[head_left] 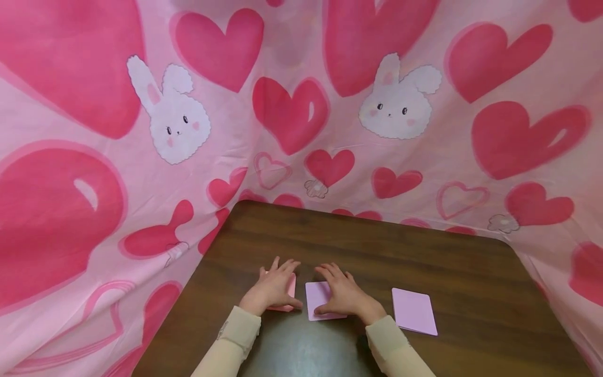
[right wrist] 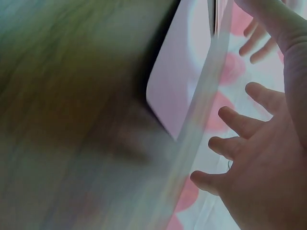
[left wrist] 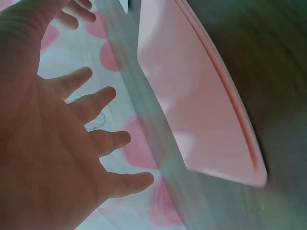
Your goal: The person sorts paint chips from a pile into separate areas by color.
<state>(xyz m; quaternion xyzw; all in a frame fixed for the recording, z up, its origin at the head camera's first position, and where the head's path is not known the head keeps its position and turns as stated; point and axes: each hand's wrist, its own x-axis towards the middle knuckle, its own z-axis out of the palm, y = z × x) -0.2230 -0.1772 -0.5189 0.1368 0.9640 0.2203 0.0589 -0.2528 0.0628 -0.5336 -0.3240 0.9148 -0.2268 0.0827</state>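
In the head view my left hand (head_left: pixel 275 288) hovers with spread fingers over a stack of salmon-pink paper cards (head_left: pixel 291 288), covering much of it. The left wrist view shows the layered edge of these pink cards (left wrist: pixel 192 91), with the palm and straight fingers apart from them. My right hand (head_left: pixel 343 293) is over a lilac card stack (head_left: pixel 314 297) in the middle, hiding its right part. From the right wrist, this lilac stack (right wrist: pixel 177 72) lies flat, and the spread fingers hold nothing. Another lilac card stack (head_left: pixel 414 311) lies to the right of the right hand.
All the cards lie on a dark brown wooden table (head_left: pixel 358 241) with rounded corners. A pink cloth (head_left: pixel 226 125) printed with hearts and white rabbits hangs around its back and sides.
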